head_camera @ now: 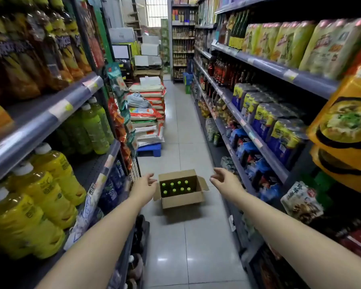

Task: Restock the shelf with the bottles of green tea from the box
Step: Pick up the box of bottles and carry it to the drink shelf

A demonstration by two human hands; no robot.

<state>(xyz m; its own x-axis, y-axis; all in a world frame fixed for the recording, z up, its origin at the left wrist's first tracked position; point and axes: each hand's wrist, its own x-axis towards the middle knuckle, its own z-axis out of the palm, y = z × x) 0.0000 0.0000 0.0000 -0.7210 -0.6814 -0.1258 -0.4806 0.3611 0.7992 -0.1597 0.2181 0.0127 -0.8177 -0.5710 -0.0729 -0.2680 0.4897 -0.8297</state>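
Note:
An open cardboard box [183, 200] stands on the tiled aisle floor, flaps spread. Inside it several green tea bottles [176, 187] stand upright, showing green caps. My left hand [143, 186] hovers just left of the box, fingers apart, holding nothing. My right hand [224, 180] hovers to the right of the box, also spread and holding nothing. On the left shelf [111, 152], middle level, several green tea bottles with white caps [94, 130] stand in a row, with bare shelf in front of them nearer me.
Large yellow drink bottles [50, 184] fill the left shelf near me. Stacked rice sacks [148, 115] on a blue pallet [149, 149] stand ahead on the left. The right shelving [258, 142] holds packets and bottles. The narrow tiled aisle runs forward past the box.

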